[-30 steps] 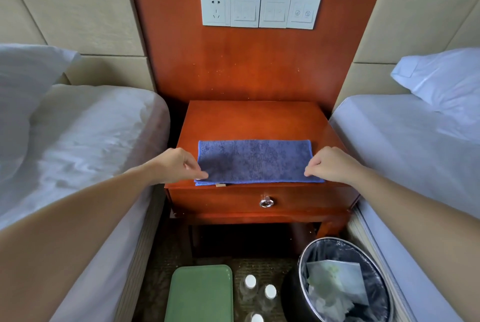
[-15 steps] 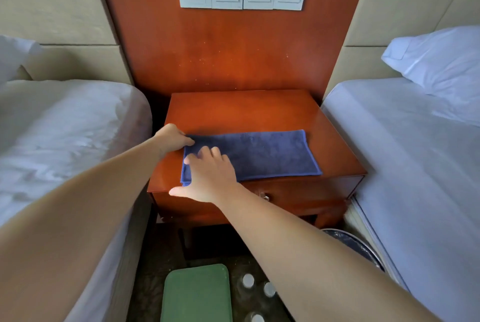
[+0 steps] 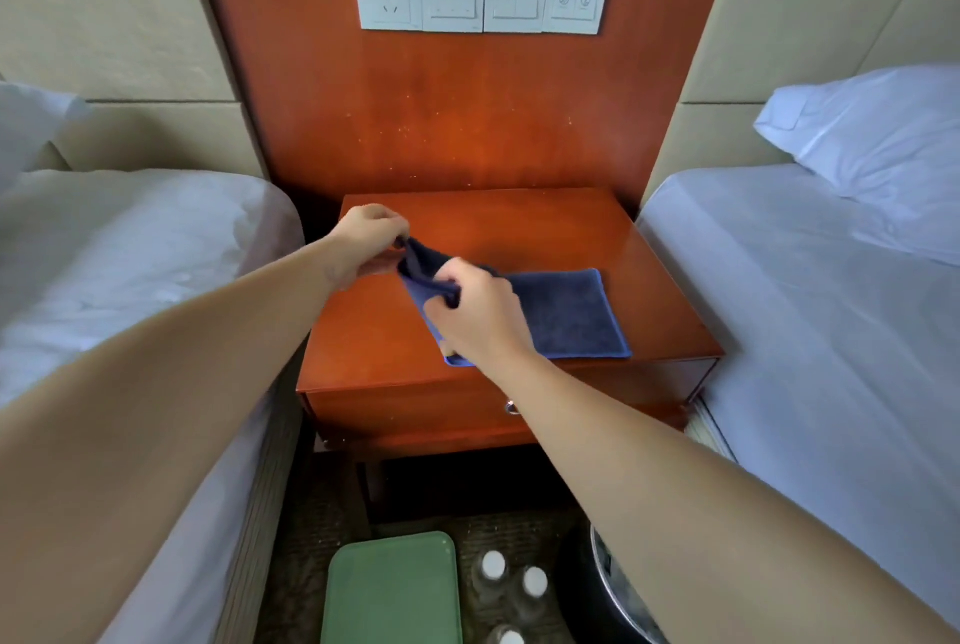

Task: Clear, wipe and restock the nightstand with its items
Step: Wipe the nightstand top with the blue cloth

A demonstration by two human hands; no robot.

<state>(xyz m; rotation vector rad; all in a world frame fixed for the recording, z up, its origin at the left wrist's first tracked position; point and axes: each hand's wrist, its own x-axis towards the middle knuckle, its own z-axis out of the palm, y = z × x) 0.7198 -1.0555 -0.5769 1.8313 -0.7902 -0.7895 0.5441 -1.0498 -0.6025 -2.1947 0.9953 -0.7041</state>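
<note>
– Now, you are pinching the blue cloth (image 3: 566,316) with both hands. Your left hand (image 3: 366,241) is gripping the far left corner, and your right hand (image 3: 478,316) is gripping the near left edge. You are holding that end up, while the rest is lying flat on the nightstand (image 3: 519,228), toward the front right.

– Yes, and you are only holding a little bit of it. If your fingers are slipping, I think the cloth could be sliding off the front edge.

– Down there, the green tray (image 3: 392,591), the bottles (image 3: 493,565) and the bin (image 3: 574,591) are sitting on the floor. A falling cloth could be landing on them and getting dirty.

– And if you are pulling too fast, you could be bunching it up and missing spots.
</note>
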